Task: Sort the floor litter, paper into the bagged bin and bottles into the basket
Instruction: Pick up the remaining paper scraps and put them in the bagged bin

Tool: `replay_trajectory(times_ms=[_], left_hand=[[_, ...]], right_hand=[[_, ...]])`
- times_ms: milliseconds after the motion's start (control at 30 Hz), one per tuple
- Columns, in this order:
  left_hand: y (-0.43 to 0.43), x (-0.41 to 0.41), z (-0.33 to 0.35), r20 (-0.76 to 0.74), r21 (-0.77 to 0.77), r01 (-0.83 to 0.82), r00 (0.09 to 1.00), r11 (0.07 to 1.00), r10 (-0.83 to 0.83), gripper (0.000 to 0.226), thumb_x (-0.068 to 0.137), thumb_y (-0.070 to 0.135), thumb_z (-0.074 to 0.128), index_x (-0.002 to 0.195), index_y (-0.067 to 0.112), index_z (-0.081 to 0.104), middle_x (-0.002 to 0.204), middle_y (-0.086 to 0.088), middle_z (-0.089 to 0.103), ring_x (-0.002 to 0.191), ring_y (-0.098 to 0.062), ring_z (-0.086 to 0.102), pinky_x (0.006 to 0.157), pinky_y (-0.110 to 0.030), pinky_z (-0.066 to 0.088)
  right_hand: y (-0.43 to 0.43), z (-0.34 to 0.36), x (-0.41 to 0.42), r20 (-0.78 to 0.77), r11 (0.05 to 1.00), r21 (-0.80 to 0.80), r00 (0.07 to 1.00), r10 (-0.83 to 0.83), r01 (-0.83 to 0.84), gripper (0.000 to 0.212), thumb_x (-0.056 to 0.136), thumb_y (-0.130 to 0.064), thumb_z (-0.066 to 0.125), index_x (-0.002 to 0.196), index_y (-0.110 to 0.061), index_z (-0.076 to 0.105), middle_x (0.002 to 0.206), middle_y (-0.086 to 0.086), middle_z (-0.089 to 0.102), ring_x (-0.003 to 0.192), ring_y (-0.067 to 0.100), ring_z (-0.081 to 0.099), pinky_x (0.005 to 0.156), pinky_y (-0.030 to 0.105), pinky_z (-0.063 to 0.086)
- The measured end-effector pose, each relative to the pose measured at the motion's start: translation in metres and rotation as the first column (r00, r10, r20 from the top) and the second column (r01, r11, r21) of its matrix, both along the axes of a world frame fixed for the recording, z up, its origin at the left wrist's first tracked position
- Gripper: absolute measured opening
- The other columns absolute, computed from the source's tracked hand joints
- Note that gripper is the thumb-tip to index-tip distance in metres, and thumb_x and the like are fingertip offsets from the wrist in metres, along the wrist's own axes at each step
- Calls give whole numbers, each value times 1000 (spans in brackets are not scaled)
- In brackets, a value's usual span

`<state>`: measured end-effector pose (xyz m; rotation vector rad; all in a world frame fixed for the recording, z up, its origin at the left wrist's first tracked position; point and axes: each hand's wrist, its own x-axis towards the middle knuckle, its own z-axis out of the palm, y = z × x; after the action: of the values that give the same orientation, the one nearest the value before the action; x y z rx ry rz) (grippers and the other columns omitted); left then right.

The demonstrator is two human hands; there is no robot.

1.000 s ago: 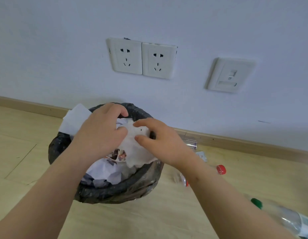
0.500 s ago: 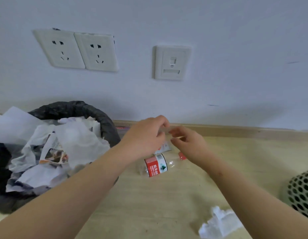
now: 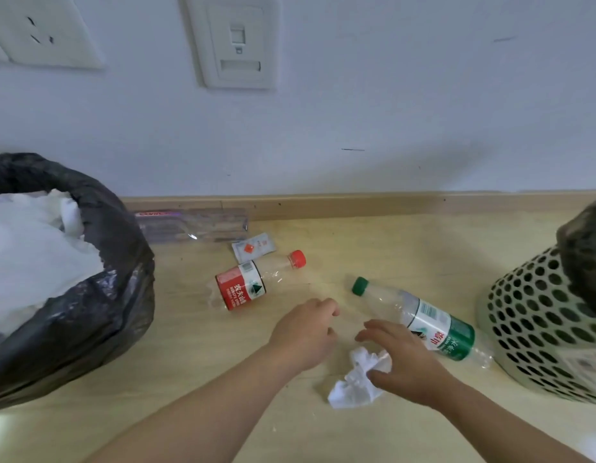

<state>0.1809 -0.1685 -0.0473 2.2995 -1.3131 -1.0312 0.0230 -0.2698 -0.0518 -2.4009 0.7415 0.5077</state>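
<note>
Here, in the head view, the crumpled white paper wad (image 3: 355, 382) lies on the pale wooden floor (image 3: 390, 248) between the black-bagged bin (image 3: 99, 312) and the cream perforated basket (image 3: 537, 332); both hands are at it, so it looks like the next piece for the bin. The right hand (image 3: 406, 362) spreads its fingers (image 3: 383, 330) wide over the wad, the thumb touching it without pinching yet. The left hand (image 3: 303, 332), loosely curled, holds nothing, and the red-capped clear plastic bottle (image 3: 243, 289) and the green-capped clear plastic bottle (image 3: 433, 324) lie near.

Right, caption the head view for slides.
Left hand and right hand at the paper; red bottle, green bottle nearby; bin left, basket right.
</note>
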Motion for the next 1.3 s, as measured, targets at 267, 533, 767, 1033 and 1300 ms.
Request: replay_trajectory(times_ms=[267,533,767,1033,1300], left_hand=[[4,-22,-23,-76,94,57,996,994,-50,53,87,16,48,138,24,34,139,-2,41,119,-25,47,90,-31,41],[0,-21,-28,-562,198,-360,721,912,406,49,87,17,60,131,29,40,120,0,50,97,-16,53,68,-19,44],[4,0,-32,-453,150,-504,729,850,513,28,90,2,39,83,19,60,75,-1,52,67,-15,44,56,-23,34],[13,26,-18,-698,245,-690,362,681,618,17,92,9,46,83,14,59,81,-8,59,76,-22,55,75,-34,44],[34,47,-7,-700,220,-707,365,672,614,9,90,18,61,89,18,53,96,-6,61,88,-24,58,72,-33,46]], right_hand=[[-3,-36,-22,-109,993,-102,993,41,-52,40,87,-26,56,126,-32,51,131,-11,36,123,13,39,97,20,36],[11,-32,21,-81,578,548,726,-683,605,10,84,-7,63,86,-17,65,79,3,62,69,15,57,63,22,45],[12,-22,27,-118,482,632,690,-714,607,16,89,-5,55,100,-12,64,81,3,63,67,14,54,62,23,44],[27,-16,57,-194,371,765,737,-648,527,41,87,-10,64,122,-24,47,101,6,63,76,20,63,64,28,55],[39,-3,116,-79,227,867,573,-816,443,17,87,11,53,87,-7,56,85,13,64,76,24,62,78,33,54]])
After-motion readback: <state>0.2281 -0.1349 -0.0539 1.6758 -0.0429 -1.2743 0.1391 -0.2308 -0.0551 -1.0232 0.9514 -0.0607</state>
